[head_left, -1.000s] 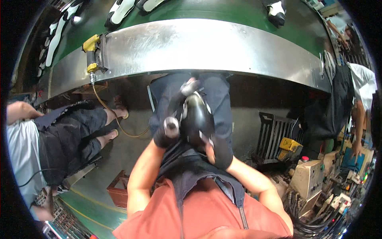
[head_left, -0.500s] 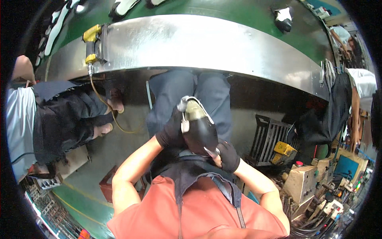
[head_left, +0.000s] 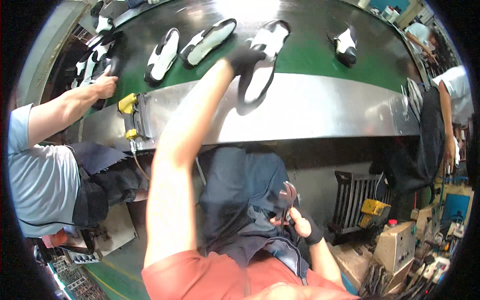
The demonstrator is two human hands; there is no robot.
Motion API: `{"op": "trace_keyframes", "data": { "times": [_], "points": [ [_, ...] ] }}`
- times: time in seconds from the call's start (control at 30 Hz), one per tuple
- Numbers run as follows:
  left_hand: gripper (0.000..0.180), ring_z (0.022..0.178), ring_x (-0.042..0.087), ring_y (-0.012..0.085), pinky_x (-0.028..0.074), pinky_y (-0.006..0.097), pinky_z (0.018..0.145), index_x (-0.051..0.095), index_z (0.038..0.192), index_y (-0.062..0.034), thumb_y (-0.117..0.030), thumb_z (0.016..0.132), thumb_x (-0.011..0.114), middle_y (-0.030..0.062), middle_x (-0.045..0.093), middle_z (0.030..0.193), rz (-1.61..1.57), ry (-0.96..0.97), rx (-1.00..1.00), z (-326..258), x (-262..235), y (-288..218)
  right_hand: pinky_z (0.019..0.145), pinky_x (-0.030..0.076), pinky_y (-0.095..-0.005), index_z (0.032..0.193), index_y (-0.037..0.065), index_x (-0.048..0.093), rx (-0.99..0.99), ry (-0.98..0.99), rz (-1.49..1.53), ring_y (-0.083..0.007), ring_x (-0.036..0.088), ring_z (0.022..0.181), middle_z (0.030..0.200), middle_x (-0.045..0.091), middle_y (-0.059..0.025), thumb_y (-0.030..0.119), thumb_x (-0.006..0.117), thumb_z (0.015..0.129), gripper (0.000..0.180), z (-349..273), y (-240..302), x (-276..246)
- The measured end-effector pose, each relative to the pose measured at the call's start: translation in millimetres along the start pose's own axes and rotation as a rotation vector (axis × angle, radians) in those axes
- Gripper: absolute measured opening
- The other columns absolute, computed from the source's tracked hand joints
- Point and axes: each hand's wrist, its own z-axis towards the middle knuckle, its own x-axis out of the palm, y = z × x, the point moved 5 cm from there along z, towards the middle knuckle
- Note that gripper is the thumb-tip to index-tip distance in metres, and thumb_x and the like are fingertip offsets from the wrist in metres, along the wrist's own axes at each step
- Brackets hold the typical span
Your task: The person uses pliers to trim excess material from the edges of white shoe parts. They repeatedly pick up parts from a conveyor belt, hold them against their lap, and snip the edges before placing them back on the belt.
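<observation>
My left hand, in a black glove, reaches far forward over the work surface, closed on a black shoe with a white underside. The shoe is tilted above the metal ledge and blurred by motion. Just beyond my fingers lies another white-and-black shoe shape; I cannot tell how much the held one overlaps it. Low over my lap, my right hand, partly gloved in black, grips metal pincers with the curved jaws pointing up.
Two shoes lie on the green belt, and another shoe lies to the right. A yellow air tool hangs on the metal ledge. A co-worker's hand is at shoes on the left. A slatted rack stands right.
My left hand has carried the shoe from my lap forward to the belt. My right hand stays low with the pincers. The view has tipped up, showing more of the belt.
</observation>
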Motion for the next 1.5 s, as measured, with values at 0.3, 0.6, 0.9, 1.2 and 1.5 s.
{"op": "trace_keyframes", "data": {
  "times": [0.3, 0.6, 0.9, 1.2, 1.5],
  "points": [
    [0.033, 0.097, 0.06, 0.0374, 0.047, 0.044, 0.085, 0.06, 0.112, -0.0094, -0.024, 0.083, 0.058, 0.0199, 0.063, 0.105, 0.333, 0.159, 0.194, 60.4, 64.4, 46.0, 0.093, 0.044, -0.0341, 0.115, -0.005, 0.051, 0.142, -0.041, 0.075, -0.0248, 0.061, 0.102, 0.109, 0.063, -0.0173, 0.05, 0.028, 0.099, 0.061, 62.0, 4.2, -35.7],
    [0.063, 0.103, 0.058, 0.0302, 0.045, 0.036, 0.091, 0.051, 0.12, 0.0019, -0.023, 0.068, 0.075, 0.0191, 0.058, 0.115, -0.287, -0.589, -0.247, -26.1, -80.2, 217.9, 0.083, 0.05, -0.0308, 0.096, 0.001, 0.05, 0.168, -0.027, 0.042, -0.021, 0.065, 0.093, 0.09, 0.062, -0.0137, 0.048, 0.031, 0.099, 0.051, 83.1, -33.5, -44.0],
    [0.051, 0.105, 0.056, 0.0191, 0.047, 0.032, 0.088, 0.051, 0.126, 0.0012, -0.009, 0.077, 0.063, 0.0109, 0.059, 0.113, -0.672, -0.543, -0.176, -195.2, -38.0, 98.5, 0.077, 0.054, -0.0317, 0.138, 0.004, 0.03, -0.054, -0.045, -0.057, -0.0234, 0.064, 0.096, 0.099, 0.057, -0.0107, 0.044, 0.031, 0.1, 0.055, 58.0, -3.2, -22.2],
    [0.049, 0.115, 0.052, 0.0254, 0.042, 0.037, 0.097, 0.059, 0.111, -0.001, -0.009, 0.065, 0.076, 0.0142, 0.054, 0.123, -0.734, -0.511, -0.061, -335.0, 60.8, 12.7, 0.081, 0.051, -0.0291, 0.122, 0.0, 0.045, -0.155, 0.005, -0.198, -0.0182, 0.063, 0.087, 0.106, 0.06, -0.0144, 0.036, 0.029, 0.102, 0.044, -17.2, 40.8, 32.0],
    [0.018, 0.095, 0.058, 0.0197, 0.045, 0.032, 0.085, 0.064, 0.096, -0.0006, -0.014, 0.087, 0.057, 0.0089, 0.062, 0.098, -0.806, -0.22, 0.059, -270.5, 111.3, -40.6, 0.094, 0.042, -0.0274, 0.117, 0.001, 0.052, -0.175, 0.044, -0.356, -0.0142, 0.055, 0.105, 0.111, 0.058, -0.0059, 0.037, 0.027, 0.102, 0.046, 10.3, 22.8, 63.0]
  ]
}}
